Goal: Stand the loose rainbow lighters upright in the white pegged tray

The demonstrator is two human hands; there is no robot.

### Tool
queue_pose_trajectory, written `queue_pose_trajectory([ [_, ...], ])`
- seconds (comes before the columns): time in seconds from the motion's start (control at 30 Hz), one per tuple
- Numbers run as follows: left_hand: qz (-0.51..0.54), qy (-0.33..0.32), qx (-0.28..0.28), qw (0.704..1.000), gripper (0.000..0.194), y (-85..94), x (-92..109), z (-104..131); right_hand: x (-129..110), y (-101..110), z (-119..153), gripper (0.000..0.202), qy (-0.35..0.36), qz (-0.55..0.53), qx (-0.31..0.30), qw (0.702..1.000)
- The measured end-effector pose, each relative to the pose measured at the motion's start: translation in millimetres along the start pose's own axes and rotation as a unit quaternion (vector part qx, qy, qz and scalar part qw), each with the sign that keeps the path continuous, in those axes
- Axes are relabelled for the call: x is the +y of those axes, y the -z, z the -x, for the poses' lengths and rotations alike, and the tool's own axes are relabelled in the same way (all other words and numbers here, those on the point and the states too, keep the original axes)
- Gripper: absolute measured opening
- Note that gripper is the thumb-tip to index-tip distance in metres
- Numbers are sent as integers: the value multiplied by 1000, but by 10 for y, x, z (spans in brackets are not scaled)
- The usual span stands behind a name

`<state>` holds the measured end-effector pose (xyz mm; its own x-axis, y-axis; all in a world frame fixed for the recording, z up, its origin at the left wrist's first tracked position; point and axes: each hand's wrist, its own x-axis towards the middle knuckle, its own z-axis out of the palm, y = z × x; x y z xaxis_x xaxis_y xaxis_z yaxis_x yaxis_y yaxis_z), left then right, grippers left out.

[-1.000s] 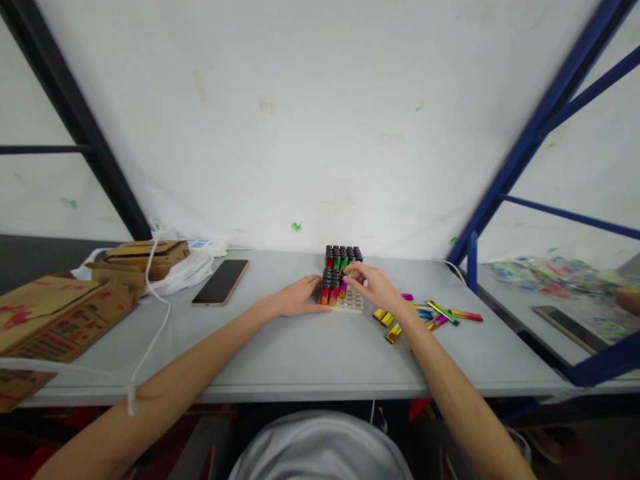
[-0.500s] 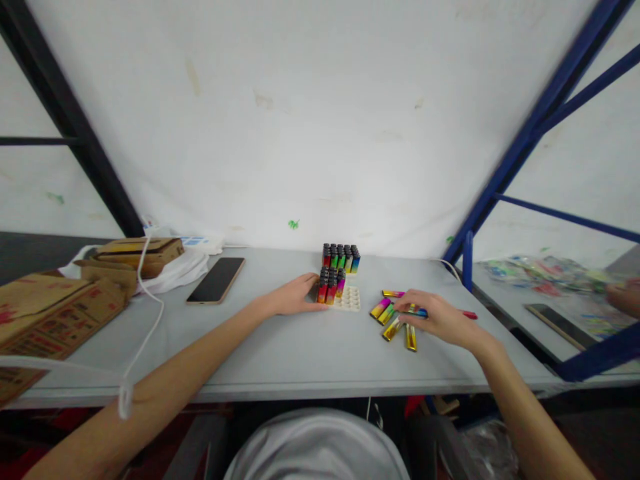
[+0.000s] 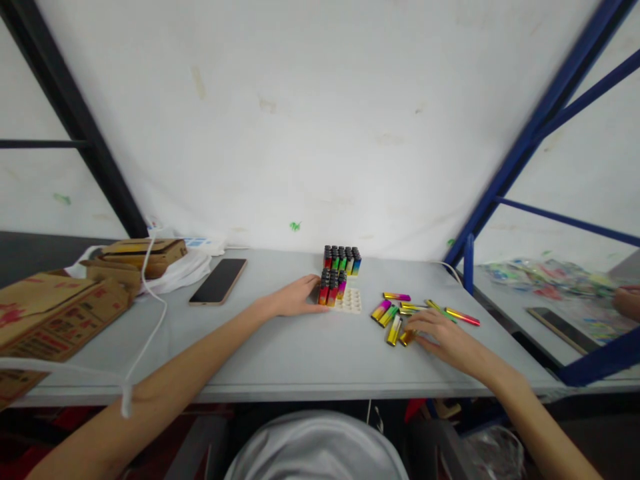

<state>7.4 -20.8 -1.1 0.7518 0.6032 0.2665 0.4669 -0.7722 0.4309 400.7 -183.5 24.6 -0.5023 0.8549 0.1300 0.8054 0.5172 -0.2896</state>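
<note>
My left hand (image 3: 299, 297) grips the left side of a white tray (image 3: 354, 301), its thumb at the front and its fingers behind. Upright black-topped coloured cylinders (image 3: 331, 288) fill the tray's left part; round hollows show on its right. Several loose shiny cylinders lie right of the tray, among them a magenta and yellow one (image 3: 381, 310) and a white and yellow one (image 3: 394, 331). My right hand (image 3: 431, 331) is closed over a gold cylinder (image 3: 407, 337), its fingers partly covering it.
Another upright block of cylinders (image 3: 343, 260) stands behind the tray. A phone (image 3: 219, 281) and cardboard boxes (image 3: 65, 313) lie left, near a white cable (image 3: 159, 325). Blue frame bars (image 3: 505, 173) rise at right. Beyond them are another phone (image 3: 563, 329) and someone's hand (image 3: 627, 301).
My right hand has let go of a blue-ended cylinder and moved slightly right and toward me, onto a gold one. The loose cylinders have shifted. My left hand remains at the tray.
</note>
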Motion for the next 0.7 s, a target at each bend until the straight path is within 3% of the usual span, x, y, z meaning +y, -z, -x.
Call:
queue_pose_trajectory([
  [0.17,3,0,-2,1000,74,-1,13,2,-6,58,-49,16,-32,-91,47,994],
  [0.3,-3,-6,1,1000,74,-8,6,3,-22,100,-206,27,-62,-210,124,968],
  [0.5,13,0,-1,1000,71,-3,5,-2,-106,132,-858,52,-80,-445,243,858],
  [0.6,22,-9,-1,1000,69,7,23,0,-190,180,-1268,46,-63,-516,280,807],
  [0.7,23,-11,3,1000,66,8,29,2,-273,199,-1610,44,-55,-551,286,782],
])
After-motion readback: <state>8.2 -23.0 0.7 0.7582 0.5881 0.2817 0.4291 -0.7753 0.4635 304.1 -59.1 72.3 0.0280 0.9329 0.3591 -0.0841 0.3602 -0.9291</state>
